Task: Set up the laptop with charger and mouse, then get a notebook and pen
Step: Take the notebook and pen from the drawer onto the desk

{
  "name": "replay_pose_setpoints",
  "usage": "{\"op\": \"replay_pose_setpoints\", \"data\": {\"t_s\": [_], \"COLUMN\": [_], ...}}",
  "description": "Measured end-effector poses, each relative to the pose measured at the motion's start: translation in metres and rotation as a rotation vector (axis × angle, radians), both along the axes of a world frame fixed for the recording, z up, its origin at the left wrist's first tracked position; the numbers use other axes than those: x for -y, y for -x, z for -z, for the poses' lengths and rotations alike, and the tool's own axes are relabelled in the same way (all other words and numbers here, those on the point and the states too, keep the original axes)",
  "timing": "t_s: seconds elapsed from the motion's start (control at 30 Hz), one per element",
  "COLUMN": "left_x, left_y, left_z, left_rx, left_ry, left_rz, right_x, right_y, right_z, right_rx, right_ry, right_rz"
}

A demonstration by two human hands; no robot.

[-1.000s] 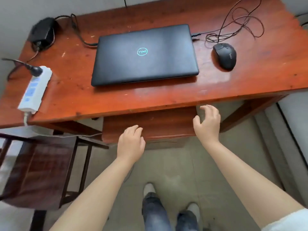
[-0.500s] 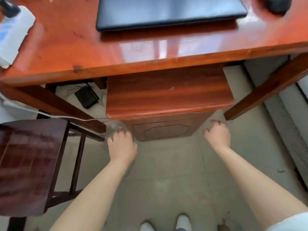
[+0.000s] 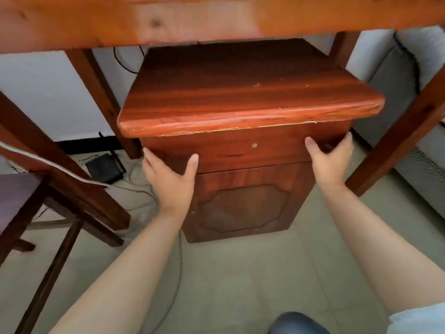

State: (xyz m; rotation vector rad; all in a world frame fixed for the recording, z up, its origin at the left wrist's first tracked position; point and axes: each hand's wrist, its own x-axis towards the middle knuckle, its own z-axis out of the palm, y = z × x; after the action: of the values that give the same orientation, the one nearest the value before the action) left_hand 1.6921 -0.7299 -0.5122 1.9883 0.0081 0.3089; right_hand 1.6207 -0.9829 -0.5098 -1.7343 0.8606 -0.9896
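Both hands are spread wide on the drawer (image 3: 231, 153) of the cabinet (image 3: 240, 203) under the surface (image 3: 168, 22): left hand (image 3: 171, 179) at its left end, right hand (image 3: 330, 160) hooked round its right corner, neither gripping yet. Notebook and pen aren't visible, probably inside. Only a tiny knob (image 3: 254, 145), so that stiff wooden front likely pulls best by its ends, evenly.

Cabinet under the surface, a hand at each end of its drawer

The left hand (image 3: 169, 175) and right hand (image 3: 330, 160) rest on the drawer (image 3: 240, 150) front below the cabinet (image 3: 243, 208) top, beneath the surface (image 3: 192, 18). Left of the left hand a small box (image 3: 104, 169) lies on the floor (image 3: 240, 273) among cables; a chair (image 3: 21, 208) stands farther left.
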Motion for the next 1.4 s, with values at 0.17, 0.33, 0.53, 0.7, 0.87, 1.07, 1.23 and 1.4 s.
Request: {"op": "replay_pose_setpoints", "data": {"t_s": [0.17,0.33,0.53,0.7,0.87,1.07,1.23,1.4], "left_x": [0.004,0.001,-0.007,-0.024,-0.043,-0.063,-0.082,-0.09], "left_y": [-0.008,0.002,0.049,0.076,0.085,0.071,0.069,0.071], "left_z": [-0.015,-0.027,-0.022,-0.015,-0.007,-0.019,-0.024,-0.03], "left_rx": [-0.054,-0.071,-0.06,-0.02,0.055,0.152,0.401,0.672], "left_ry": [0.154,0.179,0.246,0.217,0.146,0.003,-0.672,-0.905], "left_rz": [-0.12,-0.202,-0.292,-0.226,-0.077,0.05,0.315,0.498], "right_x": [0.0,-0.008,-0.024,-0.035,-0.033,-0.044,-0.066,-0.058], "right_y": [0.003,0.018,0.063,0.095,0.111,0.111,0.095,0.1], "right_z": [-0.011,-0.02,-0.016,-0.007,-0.003,-0.03,-0.043,-0.042], "right_rx": [0.057,0.077,0.097,0.15,0.123,-0.133,-0.854,-0.899], "right_ry": [-0.132,-0.197,-0.215,-0.289,-0.311,0.343,1.048,1.166], "right_rz": [0.017,0.028,0.096,0.076,0.026,0.014,-0.551,-0.643]}}
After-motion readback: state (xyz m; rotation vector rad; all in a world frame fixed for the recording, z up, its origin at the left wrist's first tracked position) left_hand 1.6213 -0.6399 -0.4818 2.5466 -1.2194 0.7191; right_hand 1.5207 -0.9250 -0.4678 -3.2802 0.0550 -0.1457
